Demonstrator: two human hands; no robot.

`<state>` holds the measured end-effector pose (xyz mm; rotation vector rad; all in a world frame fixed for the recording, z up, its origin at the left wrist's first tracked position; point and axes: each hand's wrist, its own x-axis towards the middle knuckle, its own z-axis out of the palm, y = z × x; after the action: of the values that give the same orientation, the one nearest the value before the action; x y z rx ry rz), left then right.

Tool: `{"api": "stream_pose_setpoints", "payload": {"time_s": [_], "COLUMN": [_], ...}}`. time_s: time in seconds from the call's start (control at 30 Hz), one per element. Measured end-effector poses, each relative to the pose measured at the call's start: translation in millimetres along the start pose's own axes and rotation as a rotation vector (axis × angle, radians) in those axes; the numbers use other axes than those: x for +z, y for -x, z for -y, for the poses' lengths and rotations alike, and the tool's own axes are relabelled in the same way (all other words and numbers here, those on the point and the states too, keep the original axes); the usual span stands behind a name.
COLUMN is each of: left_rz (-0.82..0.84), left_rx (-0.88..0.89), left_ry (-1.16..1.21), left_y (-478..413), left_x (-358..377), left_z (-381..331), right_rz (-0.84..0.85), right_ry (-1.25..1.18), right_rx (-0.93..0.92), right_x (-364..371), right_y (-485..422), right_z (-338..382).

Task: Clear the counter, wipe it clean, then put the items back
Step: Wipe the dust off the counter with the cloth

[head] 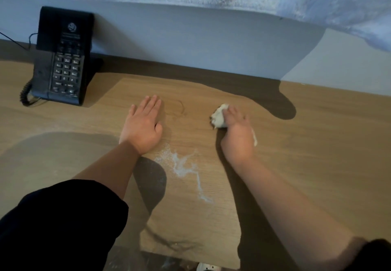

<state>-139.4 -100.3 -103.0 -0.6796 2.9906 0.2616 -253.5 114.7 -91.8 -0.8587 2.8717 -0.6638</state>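
Powder (184, 166), white and scattered, is seen on the tabletop (317, 143) between the two forearms, toward the near edge. Its widest patch lies just beside the left wrist. From there a thin trail is drawn out toward the person and slightly rightward, so the long axis runs nearly front to back.

A crumpled white cloth (219, 117) is held in the right hand (237, 135), whose grip is closed round the wad, fingers curled over it and resting on the wood. From that grip the spill lies toward the person and to the left, near but apart.

The left hand (143, 122) is laid flat with straight fingers and nothing is held in it. Its wrist is nearer the powder, yet the cloth is in the other hand. A pull of the cloth back and leftward, then along the trail, is judged to be what the wiping calls for.

A black phone (61, 59) is seen at the far left against the wall, well apart from the spill.
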Motion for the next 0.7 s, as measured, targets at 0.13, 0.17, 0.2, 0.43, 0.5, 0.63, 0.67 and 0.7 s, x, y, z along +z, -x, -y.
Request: {"api": "stream_pose_setpoints", "payload": {"time_s": [0.13,0.17,0.2,0.43,0.5,0.63,0.67,0.7], "left_rz": [0.008,0.006,0.001,-0.032,-0.065,-0.167,-0.160,-0.136], "left_rx": [0.001,0.000,-0.002,-0.005,0.014,0.067,0.066,0.071], "left_ry": [-0.005,-0.006,-0.004,0.026,0.057,0.080,0.094,0.096], "left_y": [0,1,1,3,6,25,33,43], "left_x": [-2,-3,-3,-4,-6,-8,-8,-6], "left_z": [-1,-2,-2,-5,-6,-6,-5,-4], "right_rz": [0.145,0.185,0.189,-0.053,-0.041,0.001,0.009,0.022], "right_ry": [-0.106,-0.196,-0.279,-0.166,-0.132,-0.083,-0.074,-0.064], "right_rx": [-0.194,-0.165,-0.103,0.231,0.186,0.152,0.133,0.114], "right_x": [8,0,-10,-31,-24,-20,-18,-16], "right_y": [30,28,22,-2,-1,4,7,13], "right_z": [22,22,17,-51,-47,-38,-33,-26]}}
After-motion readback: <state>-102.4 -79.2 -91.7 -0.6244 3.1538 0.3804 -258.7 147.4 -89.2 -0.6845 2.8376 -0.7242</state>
